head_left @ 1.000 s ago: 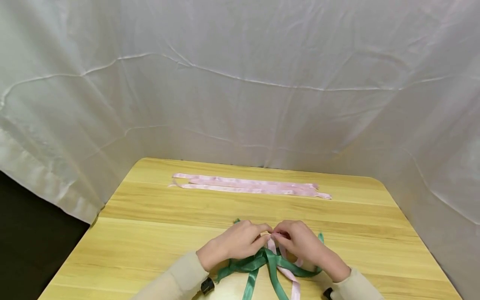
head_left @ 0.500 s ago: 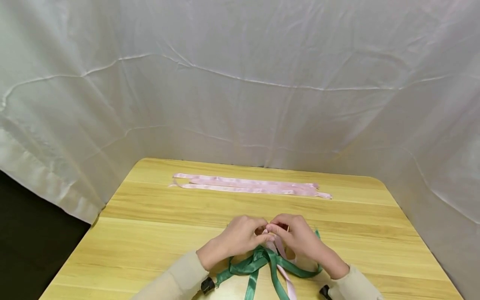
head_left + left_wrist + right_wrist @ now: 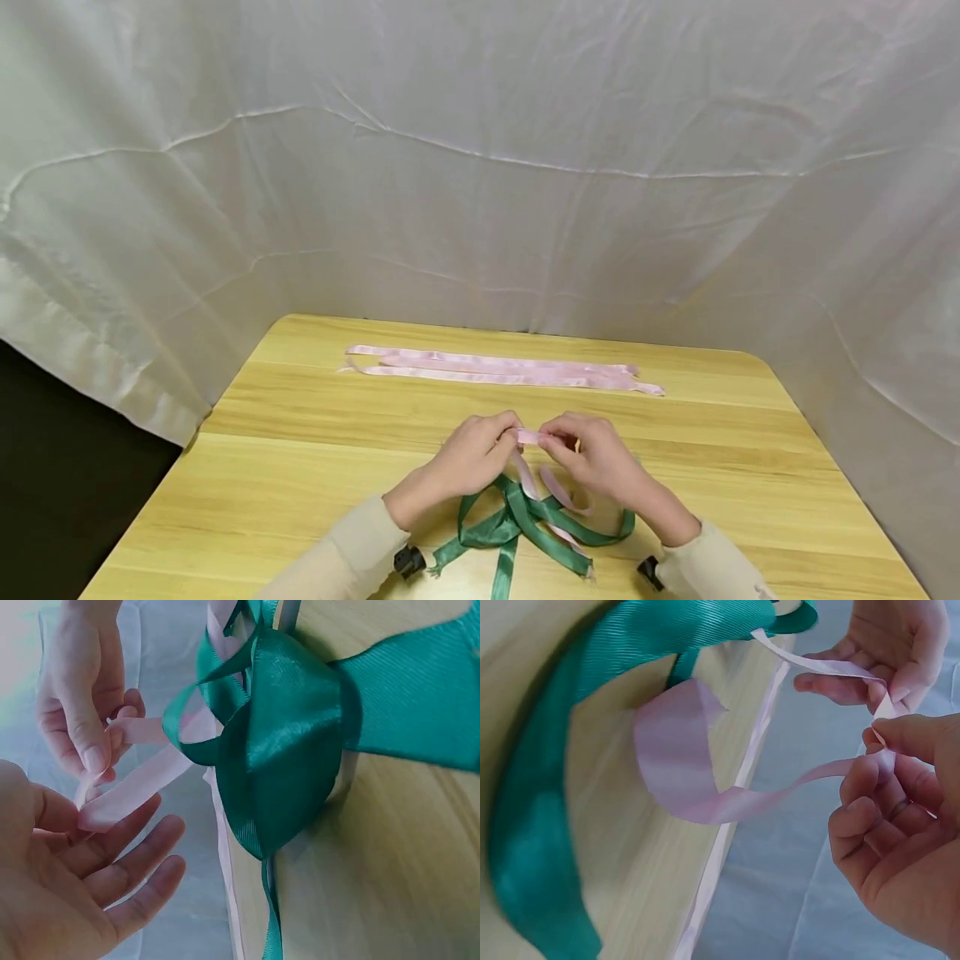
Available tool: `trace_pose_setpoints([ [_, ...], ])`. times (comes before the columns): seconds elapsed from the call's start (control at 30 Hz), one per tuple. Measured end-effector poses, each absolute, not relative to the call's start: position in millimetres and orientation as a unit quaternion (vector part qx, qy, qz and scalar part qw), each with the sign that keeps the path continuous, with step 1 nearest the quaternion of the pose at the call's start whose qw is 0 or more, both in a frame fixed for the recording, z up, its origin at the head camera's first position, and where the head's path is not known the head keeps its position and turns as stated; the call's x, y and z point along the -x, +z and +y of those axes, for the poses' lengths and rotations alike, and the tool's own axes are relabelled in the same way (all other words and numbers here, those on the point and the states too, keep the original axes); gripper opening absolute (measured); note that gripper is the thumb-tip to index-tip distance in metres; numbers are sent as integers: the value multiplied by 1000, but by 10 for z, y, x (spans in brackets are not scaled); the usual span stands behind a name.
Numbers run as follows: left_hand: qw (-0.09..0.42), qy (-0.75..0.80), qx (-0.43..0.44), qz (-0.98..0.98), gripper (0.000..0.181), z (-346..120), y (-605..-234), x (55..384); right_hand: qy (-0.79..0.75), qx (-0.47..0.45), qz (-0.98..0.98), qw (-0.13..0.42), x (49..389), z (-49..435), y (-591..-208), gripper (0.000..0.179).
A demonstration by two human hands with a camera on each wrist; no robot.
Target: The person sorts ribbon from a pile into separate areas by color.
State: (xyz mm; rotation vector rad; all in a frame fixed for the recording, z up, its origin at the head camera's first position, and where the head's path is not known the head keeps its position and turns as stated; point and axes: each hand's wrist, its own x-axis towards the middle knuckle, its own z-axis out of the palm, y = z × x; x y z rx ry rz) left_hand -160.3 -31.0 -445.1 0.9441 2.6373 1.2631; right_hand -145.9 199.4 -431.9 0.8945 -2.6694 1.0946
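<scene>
Your left hand [image 3: 467, 454], right hand [image 3: 596, 454] both pinch pink ribbon [image 3: 528, 437] over table [image 3: 300, 492]. Hands just moved apart: flat bit shows between, likely more room to work. Green ribbon [image 3: 289, 735] nearer you.

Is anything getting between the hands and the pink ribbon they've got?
No, nothing visible: the left hand and right hand both pinch the pink ribbon directly. The green ribbon lies nearer the person, not between.

glossy ribbed green ribbon [image 3: 292, 742], satiny pink ribbon [image 3: 673, 761], wood-grained table [image 3: 300, 417], silky cloth backdrop [image 3: 480, 225]
</scene>
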Motion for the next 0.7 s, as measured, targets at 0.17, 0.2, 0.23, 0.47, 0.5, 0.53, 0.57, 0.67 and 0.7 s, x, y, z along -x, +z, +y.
trace_pose_setpoints([
  [0.17, 33, 390, -335, 857, 33, -317, -4431, 1602, 357, -293, -883, 80, 1467, 1931, -4269, 5],
  [0.2, 30, 387, -343, 855, 33, -322, -4427, 1603, 357, -293, -883, 82, 1468, 1921, -4258, 5],
  [0.23, 25, 382, -349, 855, 32, -327, -4424, 1607, 357, -294, -883, 84, 1470, 1911, -4247, 5],
  [0.47, -38, 349, -348, 869, 15, -371, -4408, 1637, 359, -292, -881, 102, 1480, 1894, -4183, 5],
  [0.5, -54, 342, -347, 871, 14, -376, -4405, 1644, 359, -291, -880, 108, 1485, 1897, -4178, 5],
  [0.53, -70, 337, -345, 873, 13, -381, -4402, 1650, 360, -289, -880, 113, 1491, 1900, -4173, 5],
  [0.57, -86, 332, -342, 875, 13, -387, -4401, 1657, 359, -288, -880, 119, 1497, 1902, -4168, 5],
  [0.67, -130, 317, -333, 878, 14, -414, -4395, 1672, 359, -285, -878, 137, 1508, 1916, -4138, 4],
  [0.7, -138, 314, -329, 880, 15, -427, -4390, 1677, 358, -283, -878, 142, 1512, 1921, -4128, 3],
])
